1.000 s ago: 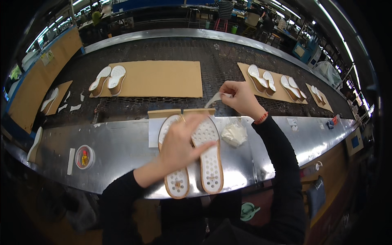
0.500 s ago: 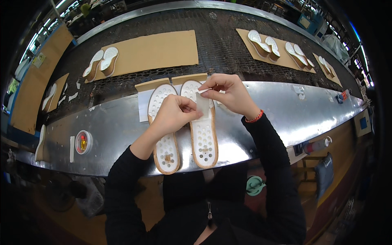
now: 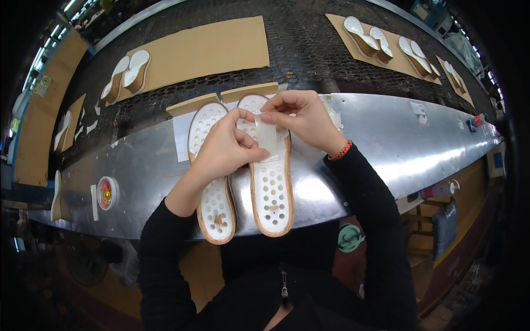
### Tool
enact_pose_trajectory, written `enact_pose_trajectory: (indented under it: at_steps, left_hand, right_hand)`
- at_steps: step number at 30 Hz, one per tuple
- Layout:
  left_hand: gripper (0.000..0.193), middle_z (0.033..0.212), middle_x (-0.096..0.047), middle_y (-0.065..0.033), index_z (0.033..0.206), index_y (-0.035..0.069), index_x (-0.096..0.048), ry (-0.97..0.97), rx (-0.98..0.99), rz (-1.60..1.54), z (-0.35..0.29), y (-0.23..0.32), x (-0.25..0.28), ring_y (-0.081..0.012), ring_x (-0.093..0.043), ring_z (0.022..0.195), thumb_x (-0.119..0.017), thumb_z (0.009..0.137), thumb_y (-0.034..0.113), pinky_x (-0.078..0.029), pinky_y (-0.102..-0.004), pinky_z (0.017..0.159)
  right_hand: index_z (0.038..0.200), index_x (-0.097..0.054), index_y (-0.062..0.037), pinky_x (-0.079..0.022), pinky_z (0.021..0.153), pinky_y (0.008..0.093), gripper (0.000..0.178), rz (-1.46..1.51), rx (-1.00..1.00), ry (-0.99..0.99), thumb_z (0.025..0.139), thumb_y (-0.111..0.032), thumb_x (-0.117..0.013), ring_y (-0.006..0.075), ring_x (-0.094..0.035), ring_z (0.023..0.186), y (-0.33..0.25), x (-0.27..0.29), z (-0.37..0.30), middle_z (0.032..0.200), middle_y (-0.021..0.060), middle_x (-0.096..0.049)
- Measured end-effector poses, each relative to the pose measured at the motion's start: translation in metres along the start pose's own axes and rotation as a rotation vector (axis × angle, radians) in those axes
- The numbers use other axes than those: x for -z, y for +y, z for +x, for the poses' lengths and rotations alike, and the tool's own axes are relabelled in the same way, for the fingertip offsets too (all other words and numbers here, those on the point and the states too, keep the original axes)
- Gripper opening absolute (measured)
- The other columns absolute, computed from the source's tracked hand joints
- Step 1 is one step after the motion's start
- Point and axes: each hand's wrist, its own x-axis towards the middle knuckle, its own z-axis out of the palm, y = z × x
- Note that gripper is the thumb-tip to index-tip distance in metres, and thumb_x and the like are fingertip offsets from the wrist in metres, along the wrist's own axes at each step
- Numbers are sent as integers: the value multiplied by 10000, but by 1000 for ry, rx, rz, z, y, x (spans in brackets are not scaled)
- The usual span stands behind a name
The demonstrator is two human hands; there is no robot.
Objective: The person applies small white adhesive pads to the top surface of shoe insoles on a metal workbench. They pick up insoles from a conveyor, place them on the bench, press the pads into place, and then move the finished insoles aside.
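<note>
Two white-topped shoe soles with brown, cork-like edges and rows of round holes lie side by side, toes away from me: the left sole [image 3: 213, 193] and the right sole [image 3: 270, 190]. Over the middle of the right one is a thin, whitish, translucent strip [image 3: 266, 134]. My right hand [image 3: 301, 118] pinches its far end between thumb and forefinger. My left hand [image 3: 225, 146], above the left sole, has its thumb at the strip's near end and its forefinger by the far left corner. Its other fingers are curled.
Beneath the soles' far ends are white paper and cardboard flaps [image 3: 248, 92] on the metal table [image 3: 375, 143]. A round white tub [image 3: 107, 193] stands at left. Beyond runs a dark mesh belt [image 3: 301, 49] carrying cardboard sheets [image 3: 207, 52] with more soles [image 3: 361, 37].
My left forefinger has lifted away from the thumb and reached up toward the strip's far corner. The strip now lies flatter along the right sole. The view has shifted slightly.
</note>
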Motion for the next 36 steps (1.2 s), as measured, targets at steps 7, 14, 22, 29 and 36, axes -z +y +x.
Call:
enact_pose_trajectory:
  at_steps: [7, 14, 22, 29, 36]
  left_hand:
    - [650, 687, -639, -17, 1216, 25, -430, 12, 24, 47, -1, 3, 0, -48, -563, 613, -836, 710, 66, -423, -197, 588]
    - [677, 677, -615, 4, 1245, 24, -413, 28, -3, 65, -1, 1, -3, -26, -531, 598, -830, 712, 51, -395, -176, 576]
    - [716, 693, -630, -3, 1274, 19, -410, 21, 2, 129, -2, 1, -2, -52, -548, 617, -830, 695, 52, -420, -203, 593]
    - [713, 1000, -637, -178, 1271, 8, -451, 383, -417, 557, -29, 12, -6, -331, -643, 963, -842, 692, 148, -486, -431, 840]
    - [920, 1205, -574, -269, 1354, -59, -423, -146, -687, 774, -57, 8, -19, -391, -563, 1142, -769, 753, 544, -401, -439, 993]
  right_hand:
    - [941, -745, 9, -541, 739, 244, 129, -44, 16, 4, 849, -79, -766, 86, -662, 798, 4, -3, 1, 866, 47, -729]
    - [927, -751, 4, -543, 746, 247, 123, -55, 17, 11, 840, -82, -773, 92, -666, 791, 3, -5, 1, 860, 48, -733]
    - [921, -753, 6, -542, 744, 246, 132, -95, 17, 11, 828, -83, -784, 91, -663, 785, 4, -8, 2, 854, 52, -730]
    - [899, -763, -24, -492, 660, 231, 110, -181, 101, 71, 807, -75, -793, 82, -620, 737, 2, -14, 5, 828, 36, -711]
    - [830, -756, -91, -451, 821, 310, 118, -449, 245, 71, 739, -113, -829, 167, -571, 891, 2, -17, 12, 925, 16, -666]
